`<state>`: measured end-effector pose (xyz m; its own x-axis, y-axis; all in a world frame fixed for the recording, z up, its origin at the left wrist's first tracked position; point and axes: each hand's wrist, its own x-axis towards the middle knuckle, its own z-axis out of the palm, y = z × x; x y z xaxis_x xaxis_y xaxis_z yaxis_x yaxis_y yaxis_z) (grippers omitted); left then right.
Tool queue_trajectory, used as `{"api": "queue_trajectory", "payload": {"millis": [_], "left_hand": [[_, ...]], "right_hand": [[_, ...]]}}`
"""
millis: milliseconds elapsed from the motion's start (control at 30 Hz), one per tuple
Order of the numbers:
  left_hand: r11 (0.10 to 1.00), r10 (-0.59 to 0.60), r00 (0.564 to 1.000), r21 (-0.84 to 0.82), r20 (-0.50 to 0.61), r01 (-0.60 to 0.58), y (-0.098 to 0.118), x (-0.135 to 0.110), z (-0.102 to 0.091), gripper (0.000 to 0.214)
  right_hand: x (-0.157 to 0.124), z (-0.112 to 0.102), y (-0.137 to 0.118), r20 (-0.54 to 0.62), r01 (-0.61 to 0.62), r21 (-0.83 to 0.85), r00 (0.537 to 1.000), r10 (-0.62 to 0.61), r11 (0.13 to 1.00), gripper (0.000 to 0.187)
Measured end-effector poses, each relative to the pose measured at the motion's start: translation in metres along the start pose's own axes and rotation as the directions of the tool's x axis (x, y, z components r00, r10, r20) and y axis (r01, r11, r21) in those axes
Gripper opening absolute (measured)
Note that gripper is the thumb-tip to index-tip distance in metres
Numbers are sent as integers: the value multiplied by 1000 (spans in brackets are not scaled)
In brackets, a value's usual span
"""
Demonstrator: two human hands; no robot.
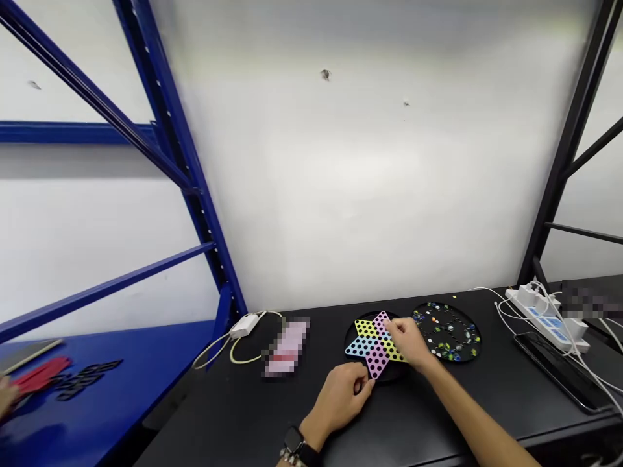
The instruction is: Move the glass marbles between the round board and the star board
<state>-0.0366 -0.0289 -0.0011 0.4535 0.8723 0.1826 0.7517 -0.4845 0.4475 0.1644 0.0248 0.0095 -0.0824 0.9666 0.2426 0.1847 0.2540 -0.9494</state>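
Note:
A star-shaped Chinese checkers board (378,347), with pink, yellow and blue points full of dark holes, lies over a round black tray (351,326). My left hand (341,395) is closed, its thumb and fingertips at the board's near pink point. Over the board's right side reaches my right hand (407,340), fingers pinched together near the far pink point and hiding part of the star. What sits between those right fingertips is hidden. Just right of that hand, a second round black tray (479,337) holds several glass marbles (444,350) of mixed colours.
A power strip (548,318) with white cables and a dark phone-like device (564,370) lie at right. At left are a white adapter (244,325) and a blurred pink item (288,347). Another person's hand (6,394) shows by a red object (43,375) on the blue table.

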Motion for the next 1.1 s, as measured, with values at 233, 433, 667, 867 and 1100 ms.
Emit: {"api": "queue_trajectory", "payload": {"millis": [233, 433, 667, 867, 1100], "left_hand": [[1000, -15, 1000, -26, -3, 15, 0, 1, 1, 25], [1000, 8, 1000, -11, -10, -8, 2, 2, -1, 28], [1000, -9, 1000, -23, 5, 9, 4, 1, -4, 27], [1000, -7, 1000, -8, -5, 7, 2, 1, -2, 29], [1000, -13, 1000, -3, 6, 13, 3, 1, -2, 29]], "right_hand": [[-28, 30, 17, 348, 434, -689, 901, -260, 580, 39], [-37, 21, 25, 414, 529, -731, 846, -335, 431, 34], [-44, 19, 22, 390, 514, -727, 855, -341, 455, 20], [-61, 10, 7, 414, 495, -722, 869, -271, 484, 17], [-80, 0, -1, 519, 529, -677, 836, -177, 512, 49]]}}
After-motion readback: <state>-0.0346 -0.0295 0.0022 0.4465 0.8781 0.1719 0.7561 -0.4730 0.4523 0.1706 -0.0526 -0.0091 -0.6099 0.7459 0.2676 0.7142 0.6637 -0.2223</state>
